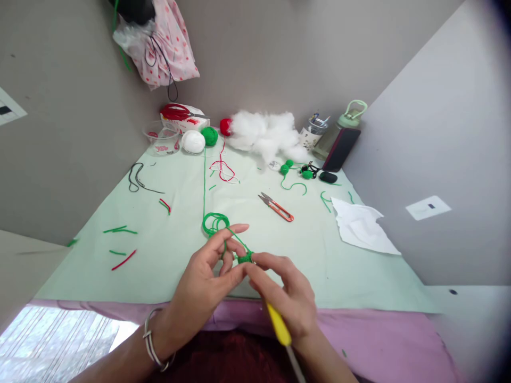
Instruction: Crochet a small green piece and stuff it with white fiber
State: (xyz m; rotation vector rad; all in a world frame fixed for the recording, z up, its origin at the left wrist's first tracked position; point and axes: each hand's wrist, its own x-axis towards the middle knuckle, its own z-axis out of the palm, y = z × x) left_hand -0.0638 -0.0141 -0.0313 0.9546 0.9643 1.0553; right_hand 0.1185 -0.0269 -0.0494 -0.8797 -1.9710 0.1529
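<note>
My left hand [207,279] pinches a small green crochet piece [245,258], with green yarn [215,222] looped over its raised forefinger. My right hand [289,295] holds a yellow-handled crochet hook [278,322] whose tip meets the green piece. The yarn strand runs up the pale green mat [167,255] to a green yarn ball [209,135] at the back. Both hands hover over the mat's near edge.
Orange thread snips [277,207] lie mid-mat. White stuffing [265,133], white [193,141] and red [225,126] yarn balls, red scissors [178,112] on a box, small green balls [286,169], a phone [341,149] and a bottle [347,119] stand at the back. A white cloth [361,226] lies at right. Yarn scraps are scattered at left.
</note>
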